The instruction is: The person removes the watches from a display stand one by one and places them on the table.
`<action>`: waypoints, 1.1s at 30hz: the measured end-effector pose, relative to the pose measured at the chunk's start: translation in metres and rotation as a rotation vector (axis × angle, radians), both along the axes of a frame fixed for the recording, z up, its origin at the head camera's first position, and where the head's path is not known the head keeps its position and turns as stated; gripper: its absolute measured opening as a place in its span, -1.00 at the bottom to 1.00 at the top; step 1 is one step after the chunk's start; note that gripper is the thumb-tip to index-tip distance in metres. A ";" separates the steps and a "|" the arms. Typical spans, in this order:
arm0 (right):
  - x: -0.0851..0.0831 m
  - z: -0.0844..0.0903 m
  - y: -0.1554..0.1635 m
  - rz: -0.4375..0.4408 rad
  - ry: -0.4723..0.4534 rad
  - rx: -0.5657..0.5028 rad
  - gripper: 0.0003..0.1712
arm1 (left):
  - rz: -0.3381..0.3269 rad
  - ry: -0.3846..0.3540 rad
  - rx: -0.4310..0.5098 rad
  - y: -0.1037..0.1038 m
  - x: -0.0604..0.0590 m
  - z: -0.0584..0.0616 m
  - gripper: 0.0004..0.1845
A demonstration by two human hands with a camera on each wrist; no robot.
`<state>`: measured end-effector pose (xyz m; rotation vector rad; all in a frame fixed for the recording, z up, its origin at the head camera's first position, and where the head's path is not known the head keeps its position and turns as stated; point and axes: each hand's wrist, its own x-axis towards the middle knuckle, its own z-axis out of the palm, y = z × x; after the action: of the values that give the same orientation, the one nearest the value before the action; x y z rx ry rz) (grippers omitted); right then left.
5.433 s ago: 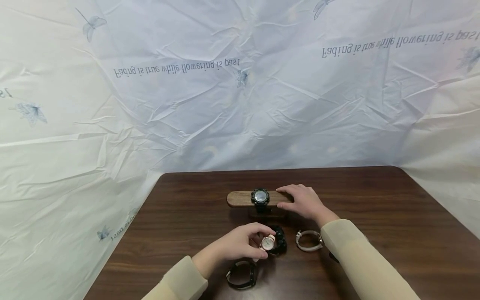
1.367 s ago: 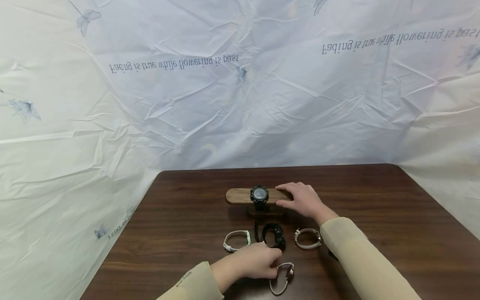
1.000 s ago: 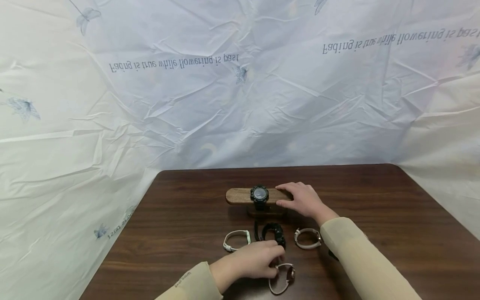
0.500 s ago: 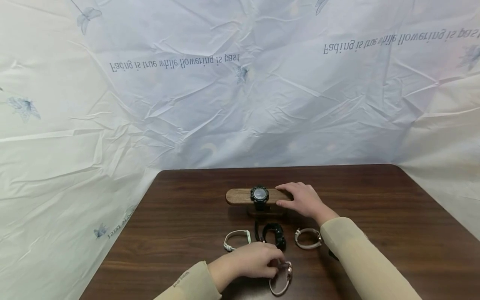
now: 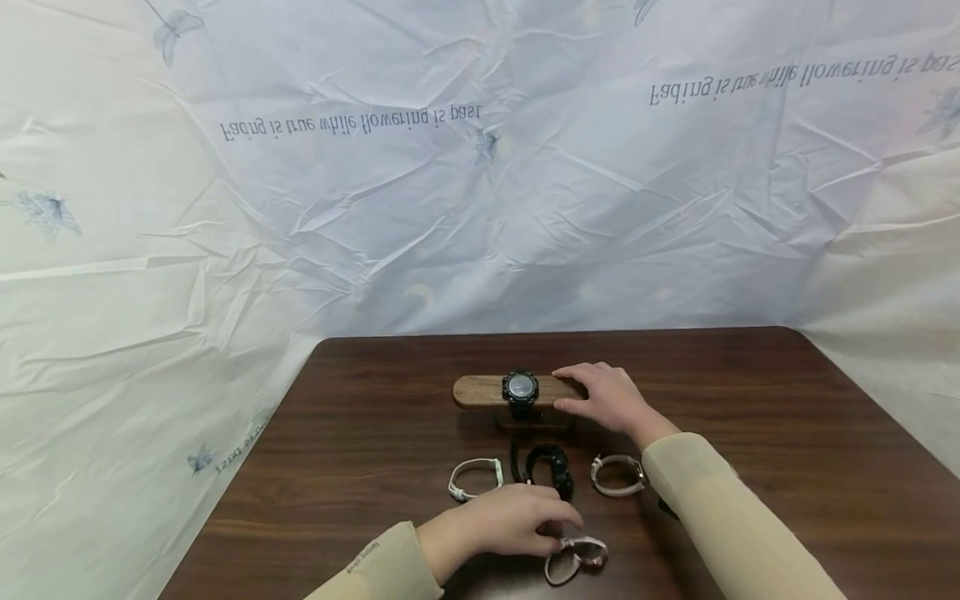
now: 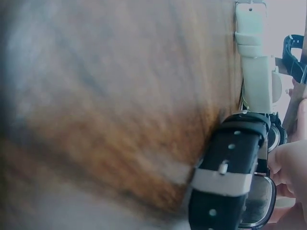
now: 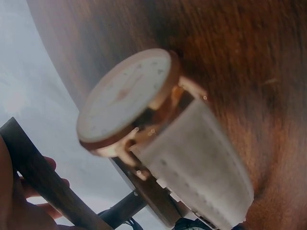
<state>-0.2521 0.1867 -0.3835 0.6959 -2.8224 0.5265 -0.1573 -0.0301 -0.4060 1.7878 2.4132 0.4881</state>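
A wooden watch stand [image 5: 480,391] sits mid-table with a black watch [image 5: 520,387] strapped round its bar. My right hand [image 5: 603,400] grips the bar's right end, fingers on top and thumb at the front. Near the front edge my left hand [image 5: 517,521] has curled fingers, and its fingertips pinch the strap of a rose-gold watch [image 5: 576,557] lying on the table. In the left wrist view a black-strapped watch [image 6: 230,182] lies under that hand, beside my fingers [image 6: 290,165]. The right wrist view shows a rose-gold watch with a pale strap [image 7: 127,103].
Between the hands lie a white watch [image 5: 474,479], a chunky black watch [image 5: 547,471] and a beige-strapped watch [image 5: 617,475]. The dark wooden table [image 5: 787,433] is backed by a creased white sheet with printed text [image 5: 352,125].
The left hand has turned the rose-gold watch and shifted it a little to the right, so it now lies flatter. The right hand has stayed on the stand.
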 end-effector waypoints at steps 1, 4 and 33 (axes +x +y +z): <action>0.000 0.000 0.000 -0.001 0.000 0.001 -0.34 | -0.009 0.012 0.003 0.000 0.000 -0.001 -0.69; 0.000 0.000 0.000 0.002 0.001 0.002 -0.34 | -0.021 0.045 -0.006 0.001 0.001 -0.002 -0.67; 0.002 0.002 0.000 -0.004 -0.002 -0.003 -0.35 | 0.072 -0.058 -0.114 0.007 0.003 -0.003 -0.30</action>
<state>-0.2505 0.1870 -0.3814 0.6889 -2.8238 0.5310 -0.1547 -0.0226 -0.4090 1.6241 2.4202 0.3953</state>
